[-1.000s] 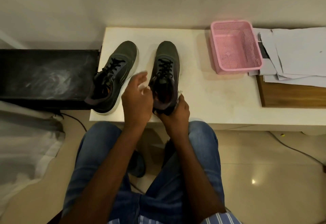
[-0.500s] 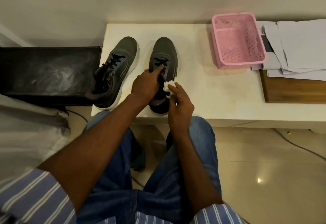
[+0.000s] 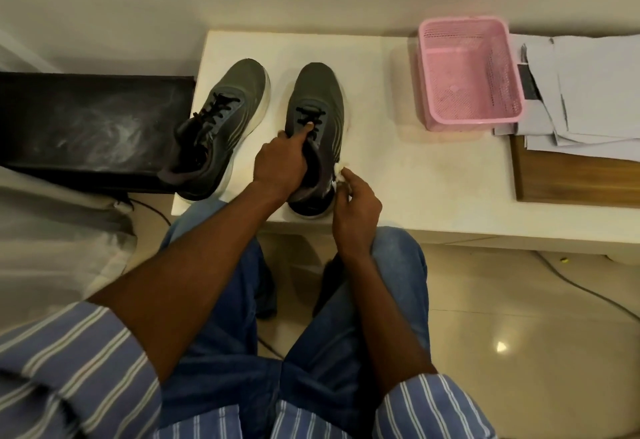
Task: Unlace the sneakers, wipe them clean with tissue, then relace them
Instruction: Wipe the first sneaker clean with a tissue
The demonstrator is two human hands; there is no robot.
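Two grey sneakers with black laces stand on a white table (image 3: 398, 175). The left sneaker (image 3: 228, 113) leans over the table's left edge. My left hand (image 3: 282, 161) lies over the opening of the right sneaker (image 3: 320, 92), its index finger stretched out onto the black laces (image 3: 310, 116), the other fingers curled at the tongue. My right hand (image 3: 356, 199) pinches a small white tissue (image 3: 341, 170) against that sneaker's right side near the heel.
A pink mesh basket (image 3: 467, 75) stands on the table to the right, with a stack of papers (image 3: 581, 92) on a wooden board (image 3: 571, 179) beyond it. A black box (image 3: 86, 127) sits left of the table. Cables run across the tiled floor.
My left hand has moved from the sneaker's heel up onto its laces. My right hand has come from under the heel to the sneaker's right side with the tissue.
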